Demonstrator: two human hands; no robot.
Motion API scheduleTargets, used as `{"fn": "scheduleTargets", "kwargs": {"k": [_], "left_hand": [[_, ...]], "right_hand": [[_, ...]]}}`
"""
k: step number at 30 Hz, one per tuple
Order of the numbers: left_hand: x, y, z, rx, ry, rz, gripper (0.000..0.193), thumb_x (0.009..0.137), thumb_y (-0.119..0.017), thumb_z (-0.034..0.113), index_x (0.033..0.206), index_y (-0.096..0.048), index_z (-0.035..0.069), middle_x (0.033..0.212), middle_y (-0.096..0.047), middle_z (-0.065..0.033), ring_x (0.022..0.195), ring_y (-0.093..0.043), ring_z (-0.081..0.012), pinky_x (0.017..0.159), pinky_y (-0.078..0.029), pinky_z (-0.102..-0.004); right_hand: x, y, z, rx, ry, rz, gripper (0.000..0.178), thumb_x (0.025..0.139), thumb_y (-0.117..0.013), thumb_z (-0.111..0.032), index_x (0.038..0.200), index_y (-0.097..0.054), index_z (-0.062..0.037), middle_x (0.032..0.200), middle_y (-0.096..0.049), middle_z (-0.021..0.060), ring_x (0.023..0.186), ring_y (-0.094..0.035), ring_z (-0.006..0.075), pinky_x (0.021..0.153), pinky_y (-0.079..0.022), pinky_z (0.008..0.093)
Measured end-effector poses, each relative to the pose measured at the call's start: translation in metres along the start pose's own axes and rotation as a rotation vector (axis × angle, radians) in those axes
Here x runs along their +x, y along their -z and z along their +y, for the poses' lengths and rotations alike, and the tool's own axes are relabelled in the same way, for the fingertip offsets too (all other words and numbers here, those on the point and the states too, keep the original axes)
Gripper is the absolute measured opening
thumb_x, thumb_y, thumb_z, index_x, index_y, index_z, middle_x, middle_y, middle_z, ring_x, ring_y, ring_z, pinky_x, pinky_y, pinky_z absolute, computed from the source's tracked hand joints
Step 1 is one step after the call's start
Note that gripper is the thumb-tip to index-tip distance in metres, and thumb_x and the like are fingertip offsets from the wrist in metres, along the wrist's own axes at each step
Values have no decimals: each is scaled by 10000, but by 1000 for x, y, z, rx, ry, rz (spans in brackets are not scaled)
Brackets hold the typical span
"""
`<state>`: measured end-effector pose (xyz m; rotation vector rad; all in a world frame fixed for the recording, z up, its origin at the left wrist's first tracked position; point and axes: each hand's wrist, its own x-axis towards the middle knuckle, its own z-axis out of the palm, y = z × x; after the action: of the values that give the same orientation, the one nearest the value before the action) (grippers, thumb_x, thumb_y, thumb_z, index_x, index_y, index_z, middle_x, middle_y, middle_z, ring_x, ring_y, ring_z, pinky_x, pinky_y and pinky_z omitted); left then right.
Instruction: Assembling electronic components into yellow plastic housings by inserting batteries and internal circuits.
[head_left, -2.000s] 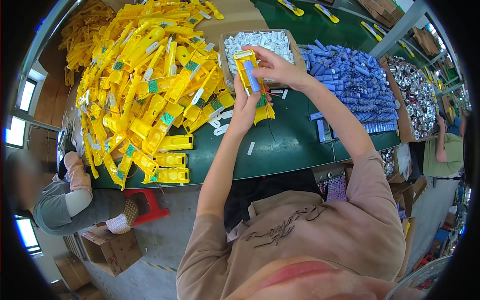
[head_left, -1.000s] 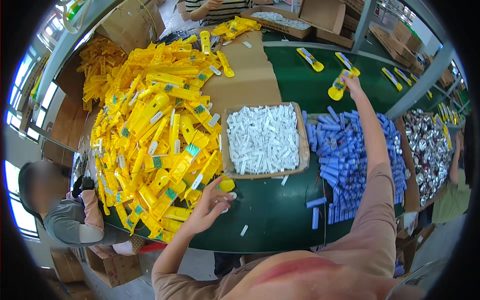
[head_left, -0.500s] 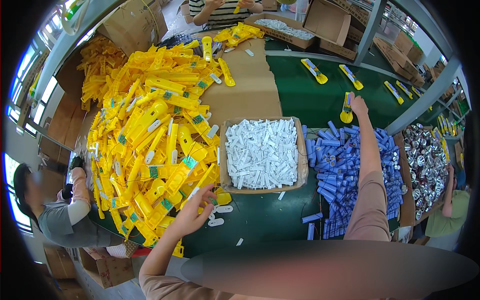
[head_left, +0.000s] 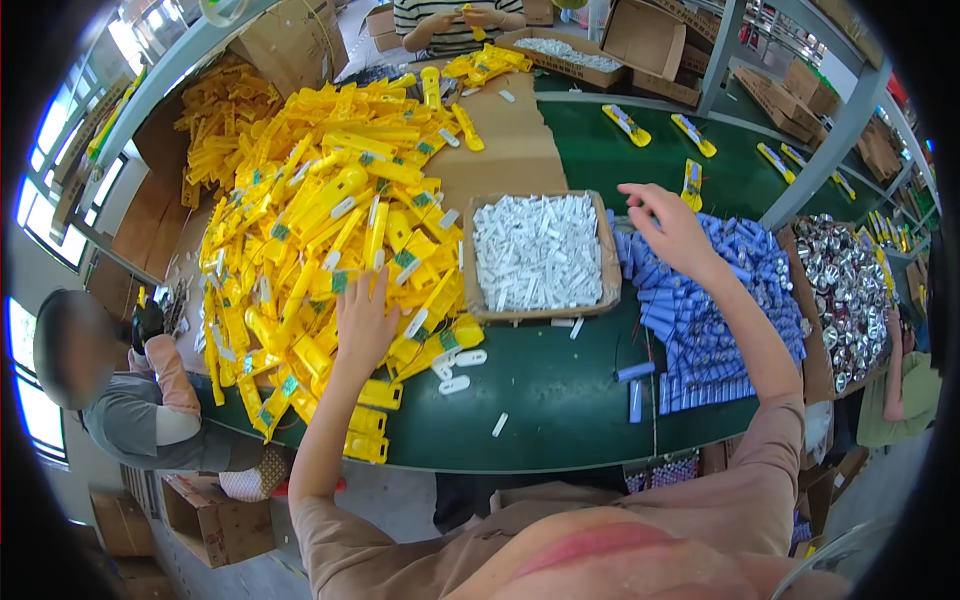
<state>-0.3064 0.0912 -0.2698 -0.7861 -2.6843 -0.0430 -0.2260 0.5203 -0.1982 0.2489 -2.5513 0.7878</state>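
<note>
My left hand is over the near right part of a large heap of yellow plastic casings, many with small green circuit boards and thin wires. Its fingers are spread and nothing shows in its grip; whether the fingertips press on a casing I cannot tell. My right hand hovers above the far end of a pile of blue cylindrical cells, close to the right rim of a cardboard box of small white plastic pieces. Its fingers are apart, with nothing in them. Beyond it lies a yellow casing fitted with a blue cell.
More filled casings lie along the green belt. Silver reflector cups fill a carton at right. Loose white pieces lie near my left hand. One co-worker is at the left, another across the table.
My right hand has drawn back from the casing on the belt, leaving it there, and moved left toward the box. My left hand has shifted up and left onto the yellow heap. The view has shifted.
</note>
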Motion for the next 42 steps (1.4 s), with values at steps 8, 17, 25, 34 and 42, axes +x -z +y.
{"fn": "scheduleTargets", "kwargs": {"k": [8,17,25,34,42], "left_hand": [[7,3,-29,-247,-50,68,415,773,-646,174,1151,-490,100,1103,-552,-132,1008,-525,-318,786,-447,-422],[-32,80,-2,-631,47,218,633,803,-671,197,1339,-362,68,1198,-535,-178,1123,-508,-310,959,-383,-388],[-54,98,24,-712,10,243,624,791,-679,148,1330,-380,49,1262,-496,-143,1194,-459,-270,994,-364,-364],[-62,104,22,-1576,120,-12,660,797,-656,89,1355,-308,33,1159,-533,-96,998,-561,-191,817,-476,-321],[-29,96,76,-1704,-59,331,650,829,-625,144,1383,-299,39,1288,-471,-117,1073,-524,-189,862,-452,-315]], "right_hand": [[-3,-88,-68,125,243,-218,272,853,-520,-138,1100,-558,-31,954,-602,160,788,-585,306,702,-466,373],[30,-154,-154,895,-184,-345,617,894,-560,-335,1358,-302,-21,1103,-576,118,879,-633,182,768,-482,303],[23,-144,-178,1278,-163,-244,501,923,-532,-224,1339,-335,-25,1120,-571,85,896,-620,141,794,-497,260],[9,-118,-176,1335,-138,-87,422,928,-519,-168,1297,-382,-15,1168,-546,82,982,-582,145,852,-505,285],[-25,-121,-201,1610,-224,-63,414,948,-476,-192,1317,-345,-59,1192,-535,89,1024,-581,195,870,-504,331]]}}
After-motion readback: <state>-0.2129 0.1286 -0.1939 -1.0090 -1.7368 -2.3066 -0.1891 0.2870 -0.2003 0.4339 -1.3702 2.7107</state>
